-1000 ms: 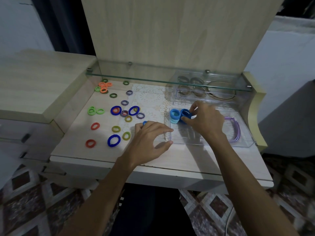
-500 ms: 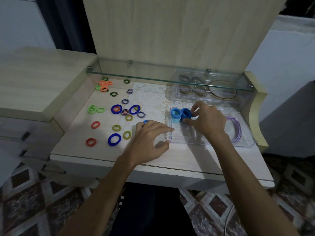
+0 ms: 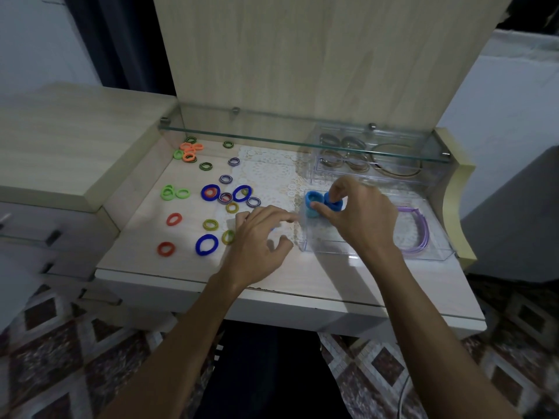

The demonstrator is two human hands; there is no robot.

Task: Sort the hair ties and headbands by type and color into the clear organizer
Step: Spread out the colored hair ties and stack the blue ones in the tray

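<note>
A clear organizer tray (image 3: 372, 254) lies on the desk at the right. In its near-left compartment stand light blue hair ties (image 3: 311, 199) beside a darker blue hair tie (image 3: 332, 204). My right hand (image 3: 360, 219) is over that compartment, its thumb and fingers pinched on the darker blue tie. My left hand (image 3: 260, 240) rests just left of the tray with fingers spread, its fingertips at the tray's left wall; a bit of blue shows under it. Purple headbands (image 3: 419, 234) lie in the tray's right compartment. Loose blue (image 3: 206, 244), red (image 3: 166, 248), green (image 3: 172, 192), orange (image 3: 190, 151) and olive (image 3: 210, 224) ties lie scattered at left.
A second clear organizer (image 3: 375, 164) with brownish ties and a thin headband sits behind, under a glass shelf (image 3: 272, 137). A lace doily (image 3: 269, 167) covers the desk's middle. A raised cabinet top (image 3: 60, 140) stands at left, the desk's front edge near my forearms.
My right hand's fingers have closed more tightly around the darker blue tie in the tray. My left hand has stayed by the tray's left wall.
</note>
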